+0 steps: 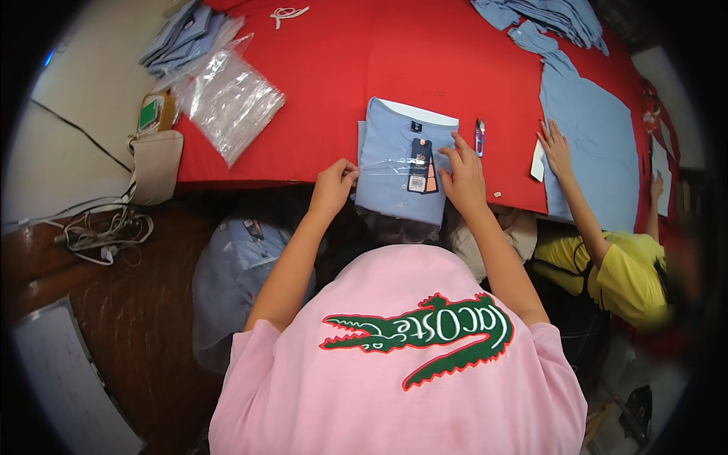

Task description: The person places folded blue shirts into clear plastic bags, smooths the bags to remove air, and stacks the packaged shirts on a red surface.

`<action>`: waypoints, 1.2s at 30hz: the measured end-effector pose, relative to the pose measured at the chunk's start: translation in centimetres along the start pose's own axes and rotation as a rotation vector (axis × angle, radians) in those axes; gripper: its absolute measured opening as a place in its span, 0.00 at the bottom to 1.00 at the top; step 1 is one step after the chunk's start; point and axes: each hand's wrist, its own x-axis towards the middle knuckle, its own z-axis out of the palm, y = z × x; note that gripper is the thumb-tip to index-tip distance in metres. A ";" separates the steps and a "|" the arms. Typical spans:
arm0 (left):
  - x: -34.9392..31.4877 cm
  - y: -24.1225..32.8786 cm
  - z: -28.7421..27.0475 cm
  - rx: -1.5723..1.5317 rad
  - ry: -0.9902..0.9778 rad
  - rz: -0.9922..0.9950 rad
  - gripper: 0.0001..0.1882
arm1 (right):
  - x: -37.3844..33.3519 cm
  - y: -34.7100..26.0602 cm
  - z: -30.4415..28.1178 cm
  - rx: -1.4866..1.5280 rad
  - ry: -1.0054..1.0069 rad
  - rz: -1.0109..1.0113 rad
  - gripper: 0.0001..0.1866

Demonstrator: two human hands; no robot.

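Stack of folded blue garments [182, 34], far to the left of and beyond the folded blue shirt [387, 196], the landmark throughout; clear plastic bags [231, 98], left of the shirt, lying flat and overlapping, apparently so that single ones lift off easily; large translucent bag [243, 273], on the floor left of and below the shirt, with blue cloth showing inside; left hand [331, 188], at the shirt's left edge, thumb and fingertips closed in a pinch on clear plastic [379, 164] that runs taut across the shirt front, seemingly to keep it from wrinkling; the shirt itself, on the red-covered table [318, 76], its lower end overhanging the near edge, probably for easy reach; dark hang tag [422, 168], on the shirt's front (face up, so it shows); right hand [466, 182], at the shirt's right edge, fingers spread and lightly bent, gripping nothing visible, perhaps steadying that side; blue-handled snips [479, 138], just right of the shirt, within reach; co-worker's hand [557, 148], farther right of the shirt, flat on a spread blue garment [599, 144], seemingly to smooth it
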 end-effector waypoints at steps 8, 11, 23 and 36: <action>-1.4 -1.6 -0.5 -0.111 -0.073 -0.290 0.05 | 6.7 -8.1 7.7 0.359 -0.410 -0.496 0.15; -2.0 -0.2 0.8 -0.282 0.021 -0.505 0.07 | 6.7 -8.6 12.0 0.398 -0.595 -0.461 0.12; -4.8 -1.6 3.4 -0.403 0.149 -0.260 0.11 | 5.7 -6.7 12.7 0.511 -0.714 -0.388 0.19; -4.1 -3.6 2.5 -0.261 0.150 -0.085 0.07 | 5.7 -7.1 11.5 0.508 -0.918 -0.335 0.25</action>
